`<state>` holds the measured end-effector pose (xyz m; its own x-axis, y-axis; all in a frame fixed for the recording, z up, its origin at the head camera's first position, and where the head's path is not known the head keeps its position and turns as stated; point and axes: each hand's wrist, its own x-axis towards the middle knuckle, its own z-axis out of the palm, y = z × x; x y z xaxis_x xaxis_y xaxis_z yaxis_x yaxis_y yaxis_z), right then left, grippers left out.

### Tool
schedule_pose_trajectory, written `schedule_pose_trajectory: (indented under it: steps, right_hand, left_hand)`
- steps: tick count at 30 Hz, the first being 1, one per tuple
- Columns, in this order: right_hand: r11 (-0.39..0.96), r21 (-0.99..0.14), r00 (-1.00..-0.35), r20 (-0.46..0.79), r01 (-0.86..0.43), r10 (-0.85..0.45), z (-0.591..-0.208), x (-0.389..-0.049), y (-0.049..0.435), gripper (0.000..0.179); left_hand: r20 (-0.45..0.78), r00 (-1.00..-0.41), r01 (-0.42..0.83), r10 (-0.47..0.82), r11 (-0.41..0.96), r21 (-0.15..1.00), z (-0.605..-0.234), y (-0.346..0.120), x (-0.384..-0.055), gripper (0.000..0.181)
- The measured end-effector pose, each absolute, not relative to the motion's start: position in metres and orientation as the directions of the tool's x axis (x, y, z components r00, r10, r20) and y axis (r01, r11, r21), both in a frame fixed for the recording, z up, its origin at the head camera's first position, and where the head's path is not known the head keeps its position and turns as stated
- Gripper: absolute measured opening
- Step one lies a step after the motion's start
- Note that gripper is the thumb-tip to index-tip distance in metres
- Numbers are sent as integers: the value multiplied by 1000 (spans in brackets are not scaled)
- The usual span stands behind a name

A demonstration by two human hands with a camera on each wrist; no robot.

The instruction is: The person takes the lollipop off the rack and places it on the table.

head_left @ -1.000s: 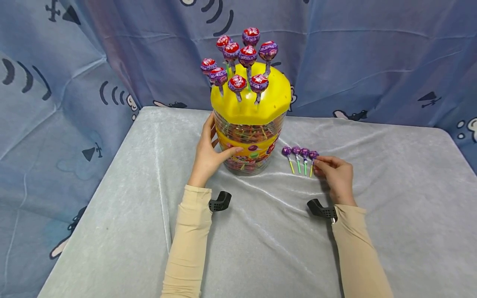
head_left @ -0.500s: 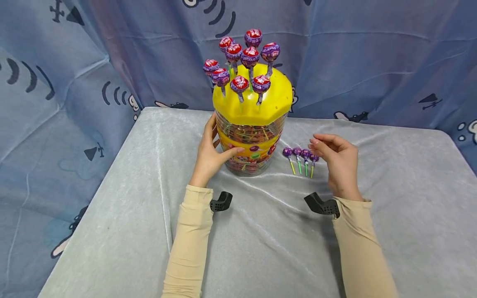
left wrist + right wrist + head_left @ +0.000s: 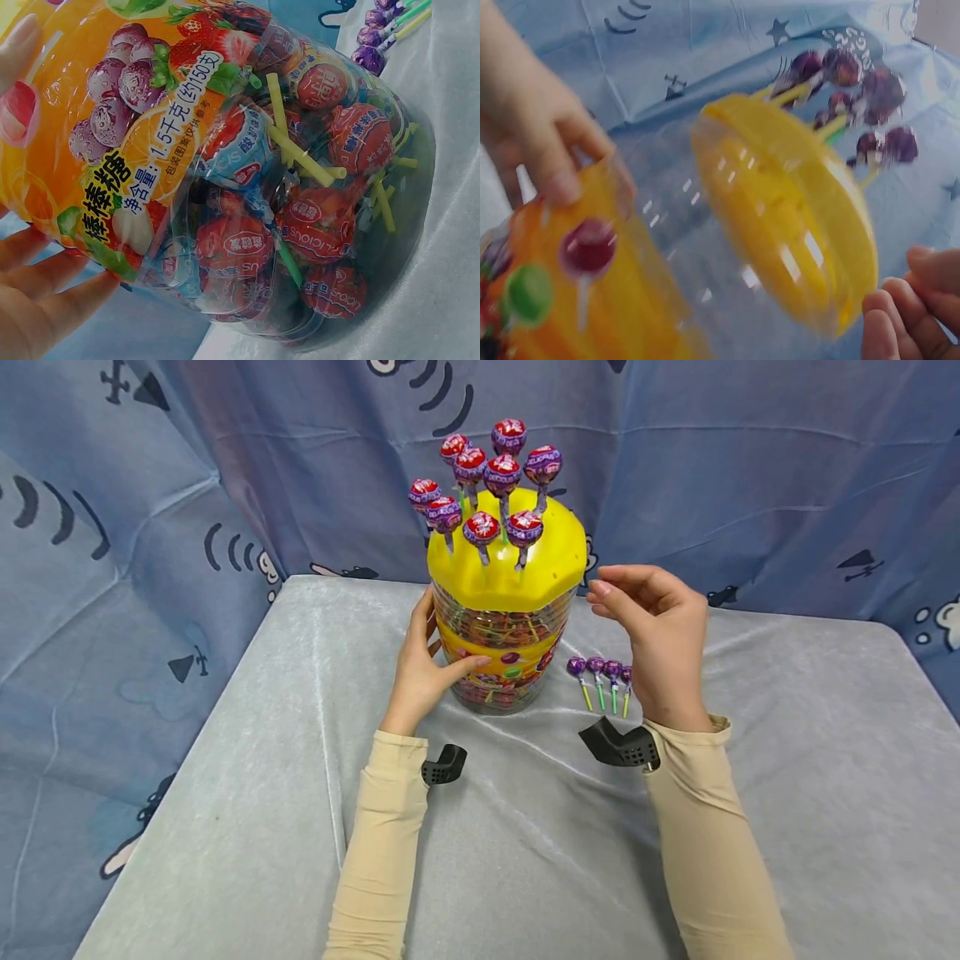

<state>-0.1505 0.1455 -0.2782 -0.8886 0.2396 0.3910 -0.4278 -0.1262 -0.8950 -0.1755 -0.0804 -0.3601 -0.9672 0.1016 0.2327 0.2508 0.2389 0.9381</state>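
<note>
A big clear jar (image 3: 491, 693) of wrapped lollipops stands upright on the cloth under a yellow lid (image 3: 555, 560). Several lollipops (image 3: 502, 475) with red and purple wrappers stick up out of that lid. My left hand (image 3: 422, 672) holds the jar's left side, thumb across the orange label (image 3: 142, 127) and fingers round behind. To the right of the lid, in the air, is my right hand (image 3: 660, 635), its fingers loosely bent and nothing seen between them. On the cloth below it, several purple lollipops (image 3: 597, 667) lie in a row, sticks towards me.
Grey-white cloth (image 3: 525, 860) covers the table. A blue printed curtain (image 3: 720, 468) hangs close behind the table and along its left side. Each wrist wears a black camera mount (image 3: 618, 745).
My right hand has left the row of lollipops on the cloth, rising and moving towards the lid. My left hand stays on the jar, and the row still lies there.
</note>
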Motion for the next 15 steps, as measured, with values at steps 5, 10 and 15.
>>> schedule_pose_trajectory:
  steps: [5, 10, 15]
  right_hand:
    - [-191, -868, -880, 415, -459, 230, -259, -156, 132, 19]
    - [-188, -855, -868, 441, -483, 228, -245, -162, 120, 15]
    - [-122, -866, -865, 453, -485, 218, -238, -171, 112, 14]
  left_hand:
    - [228, -968, 247, 103, 242, 938, -360, -80, -175, 97]
    - [229, -968, 248, 104, 245, 937, -360, -80, -176, 98]
    - [232, -967, 251, 104, 244, 937, -361, -81, -176, 99]
